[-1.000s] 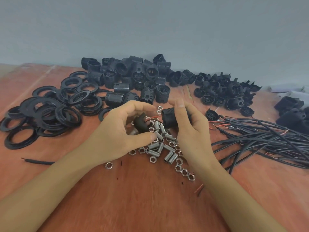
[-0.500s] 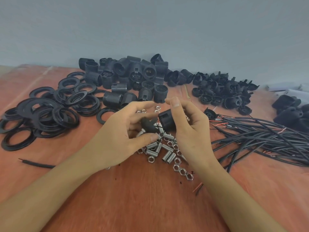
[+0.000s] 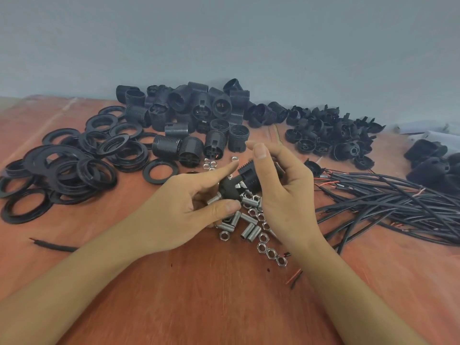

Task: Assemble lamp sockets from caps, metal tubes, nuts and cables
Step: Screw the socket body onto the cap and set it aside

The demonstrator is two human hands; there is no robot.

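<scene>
My left hand (image 3: 184, 210) grips a black cap (image 3: 227, 189) with a threaded metal tube (image 3: 214, 198) sticking out of its back; the index finger points forward. My right hand (image 3: 281, 195) holds a black threaded socket body (image 3: 250, 175) right against the cap, thumb raised above it. Both hands hover over a loose heap of metal tubes (image 3: 249, 229) and nuts (image 3: 271, 252) on the red-brown table (image 3: 199, 295). A bundle of black cables (image 3: 388, 205) with red wire ends lies to the right.
Black rings (image 3: 74, 165) are spread at the left. A pile of socket bodies (image 3: 194, 115) stands at the back centre, and caps (image 3: 331, 135) at the back right. More black parts (image 3: 433, 165) sit at the far right. A loose cable piece (image 3: 53, 246) lies near my left forearm.
My hands have brought the cap and the socket body together from a small gap apart. My left index finger has straightened forward and my right thumb has lifted.
</scene>
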